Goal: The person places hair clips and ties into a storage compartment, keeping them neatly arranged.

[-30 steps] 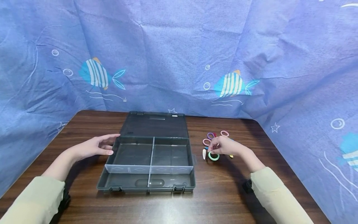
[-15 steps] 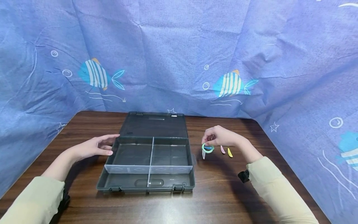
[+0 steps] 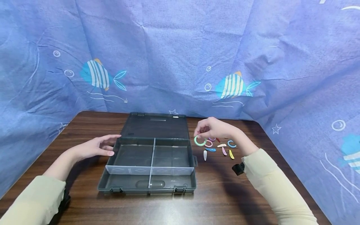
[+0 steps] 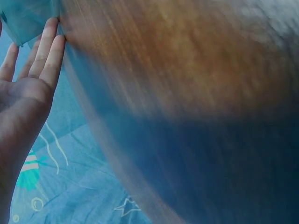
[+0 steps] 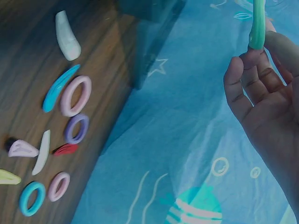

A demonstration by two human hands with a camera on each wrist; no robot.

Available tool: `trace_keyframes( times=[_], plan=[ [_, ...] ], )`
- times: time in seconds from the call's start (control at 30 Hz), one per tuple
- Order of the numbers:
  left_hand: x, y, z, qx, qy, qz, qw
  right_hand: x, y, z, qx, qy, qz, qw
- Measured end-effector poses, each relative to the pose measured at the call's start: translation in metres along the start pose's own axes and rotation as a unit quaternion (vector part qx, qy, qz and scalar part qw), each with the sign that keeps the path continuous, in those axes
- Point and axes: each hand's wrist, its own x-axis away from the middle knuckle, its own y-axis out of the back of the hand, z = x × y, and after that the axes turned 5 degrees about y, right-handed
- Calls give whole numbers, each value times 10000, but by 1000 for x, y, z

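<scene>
My right hand (image 3: 215, 127) pinches a light green hair tie (image 3: 200, 145) between thumb and fingertips, lifted above the table just right of the box. In the right wrist view the green hair tie (image 5: 258, 28) appears edge-on. My left hand (image 3: 97, 147) is by the left wall of a dark clear organizer box (image 3: 129, 190), fingers loosely extended and the fingertips at its side. The box's lid (image 3: 154, 126) lies folded back. Dividers (image 3: 132, 169) split the box into several compartments, and nothing shows inside them.
Right of the box lie a white hair clip (image 3: 205, 155), a blue clip (image 3: 211, 150), a pink clip (image 3: 224, 151) and a yellow clip (image 3: 231, 154). A blue hair tie (image 3: 232, 146), a purple tie (image 5: 76, 129) and pink ties (image 5: 75, 96) lie among them. A printed curtain (image 3: 174, 56) hangs behind.
My right hand has picked the green hair tie off the table and carried it up and left toward the box. Clips and ties beneath are uncovered. My left hand stays put.
</scene>
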Motion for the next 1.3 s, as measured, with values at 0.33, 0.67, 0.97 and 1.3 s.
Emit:
trace_keyframes(
  times=[0.33, 0.67, 0.97, 1.3],
  plan=[
    [-7, 3, -5, 67, 25, 110, 9999, -25, 5, 23, 121, 516, -184, 9984],
    [-12, 7, -8, -8, 48, 74, 10000, -56, -1, 35, -67, 716, -716, 9948],
    [-24, 7, -4, 28, 112, -150, 9998, -80, -14, 48, -30, 998, -1059, 9894],
    [-27, 13, 5, 325, 118, 121, 9993, -104, -33, 63, 85, 898, -972, 9912]
  ],
)
